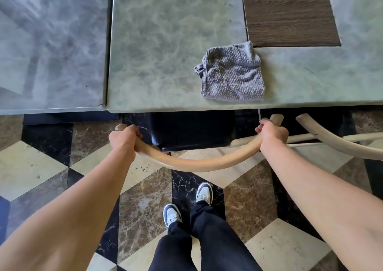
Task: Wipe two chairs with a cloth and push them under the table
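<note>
A chair with a curved light-wood back rail (pixel 196 165) and a black seat (pixel 192 134) stands at the table's near edge, its seat mostly under the green marble table (pixel 165 53). My left hand (pixel 124 139) grips the rail's left end and my right hand (pixel 272 135) grips its right end. A grey folded cloth (pixel 233 73) lies on the table near the edge, held by neither hand. A second chair's curved wooden rail (pixel 335 141) shows at the right, beside the first chair.
A second marble table (pixel 51 53) adjoins on the left. A dark wood inlay panel (pixel 290 13) sits in the tabletop at the back right. The floor is patterned marble tile (pixel 145 198); my feet (pixel 186 204) stand just behind the chair.
</note>
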